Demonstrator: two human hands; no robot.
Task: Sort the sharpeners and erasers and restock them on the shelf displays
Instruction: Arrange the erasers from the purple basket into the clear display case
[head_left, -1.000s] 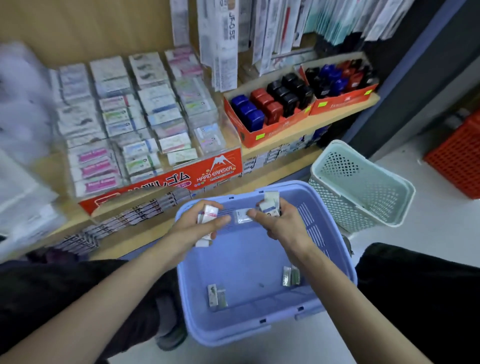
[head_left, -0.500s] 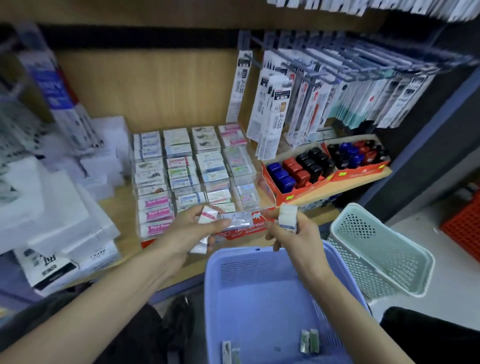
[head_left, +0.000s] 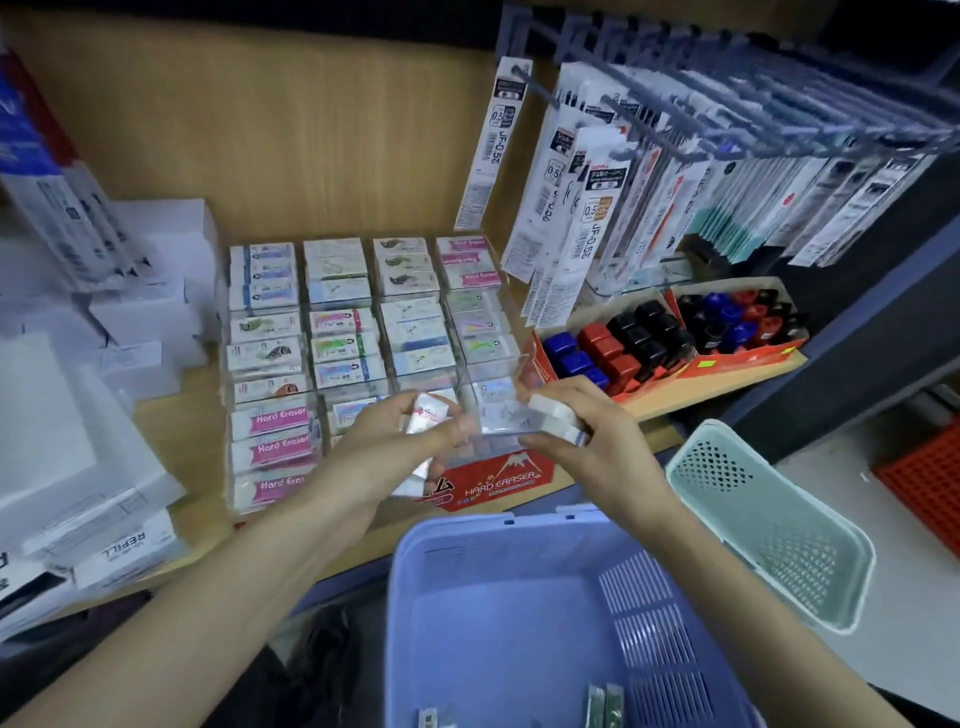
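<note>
My left hand (head_left: 384, 452) grips several wrapped white erasers (head_left: 427, 415) just in front of the clear eraser display (head_left: 332, 364) with its red "Hard Eraser" front (head_left: 493, 480). My right hand (head_left: 582, 441) holds two white erasers (head_left: 553, 415) against the display's front right compartment. Both hands hover above the far rim of the lavender basket (head_left: 519, 623), where a few small packaged sharpeners (head_left: 605, 701) lie on the bottom. Two orange trays of blue, red and black sharpeners (head_left: 623, 343) sit on the shelf to the right.
A mint green basket (head_left: 769, 525) stands right of the lavender one, and a red crate (head_left: 930, 478) sits at the far right. White refill boxes (head_left: 104, 364) pile up at left. Pen refill packs (head_left: 597, 208) hang on hooks above the trays.
Both hands have risen from the lavender basket to the front of the eraser display, carrying erasers. My view has tilted up toward the shelf.
</note>
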